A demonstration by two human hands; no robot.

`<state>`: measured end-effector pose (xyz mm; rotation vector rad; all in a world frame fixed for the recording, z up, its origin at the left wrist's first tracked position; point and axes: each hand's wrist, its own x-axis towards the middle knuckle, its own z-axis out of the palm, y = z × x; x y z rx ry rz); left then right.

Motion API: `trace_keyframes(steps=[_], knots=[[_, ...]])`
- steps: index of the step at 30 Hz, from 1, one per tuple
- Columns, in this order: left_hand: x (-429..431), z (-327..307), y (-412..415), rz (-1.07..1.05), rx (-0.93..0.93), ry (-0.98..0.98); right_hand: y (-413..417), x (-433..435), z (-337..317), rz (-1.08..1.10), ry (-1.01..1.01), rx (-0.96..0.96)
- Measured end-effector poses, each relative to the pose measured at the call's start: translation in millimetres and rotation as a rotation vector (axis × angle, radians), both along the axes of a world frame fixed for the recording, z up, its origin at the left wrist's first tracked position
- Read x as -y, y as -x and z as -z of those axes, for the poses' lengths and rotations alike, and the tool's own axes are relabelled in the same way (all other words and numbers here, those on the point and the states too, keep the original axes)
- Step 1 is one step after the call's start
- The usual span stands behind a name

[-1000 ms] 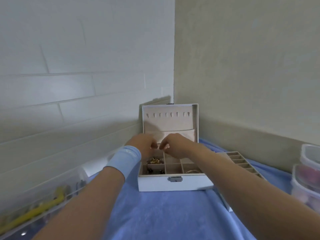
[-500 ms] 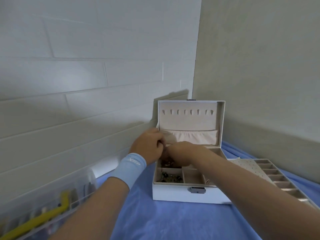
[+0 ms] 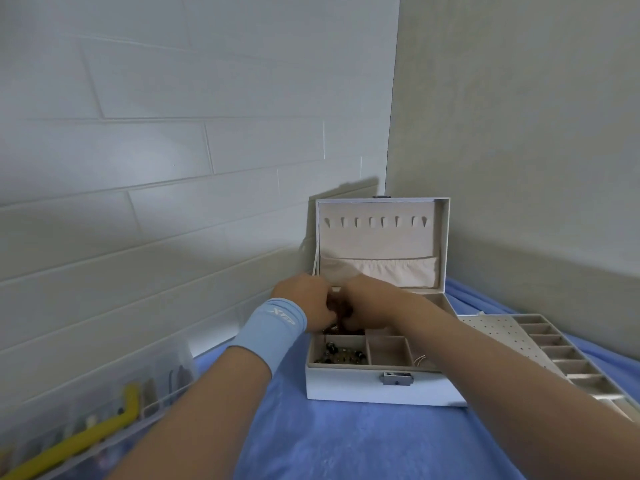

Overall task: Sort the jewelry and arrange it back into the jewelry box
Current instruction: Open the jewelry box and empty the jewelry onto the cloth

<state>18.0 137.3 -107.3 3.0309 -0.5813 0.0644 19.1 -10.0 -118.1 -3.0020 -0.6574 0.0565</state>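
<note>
A white jewelry box stands open on the blue cloth, its lid upright with hooks and a beige pocket. Both hands meet over the box's back-left compartment. My left hand, above a blue wristband, and my right hand have their fingers curled together around small dark jewelry pieces; which hand holds them is not clear. Several dark and gold beads or earrings lie in the front-left compartment. A thin ring-like piece shows in the front-right compartment.
The box's removable tray, with a perforated panel and a row of slots, lies right of the box under my right forearm. A clear plastic organizer with a yellow item sits at the lower left along the tiled wall. Blue cloth covers the surface.
The view has shifted, so the box sits more to the right and nearer. Both hands have dropped lower into the back-left compartment and drawn closer together.
</note>
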Motion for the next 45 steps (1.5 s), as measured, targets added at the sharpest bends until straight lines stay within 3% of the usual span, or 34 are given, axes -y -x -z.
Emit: trace_keyframes(steps=[4, 10, 23, 30, 38, 45], knots=[[11.8, 2.5, -2.2, -0.028, -0.06, 0.025, 0.8, 14.5, -12.3, 0.025, -0.234, 0.034], [10.5, -14.2, 0.8, -0.082, -0.104, 0.351, 21.3, 25.4, -46.9, 0.071, -0.461, 0.045], [-7.6, -116.7, 88.5, 0.113, 0.096, 0.513, 107.8, 25.2, -129.2, 0.104, -0.661, 0.165], [-17.5, -118.0, 141.3, 0.182, -0.11, 0.392, 167.1, 18.1, -136.2, 0.096, -0.504, 0.009], [-17.1, -36.9, 153.9, 0.127, -0.358, 0.105, 186.0, 0.2, -57.2, 0.175, -0.243, -0.284], [-16.2, 6.7, 146.7, 0.132, -0.403, 0.004, 174.7, -9.6, -10.1, 0.189, -0.113, -0.375]])
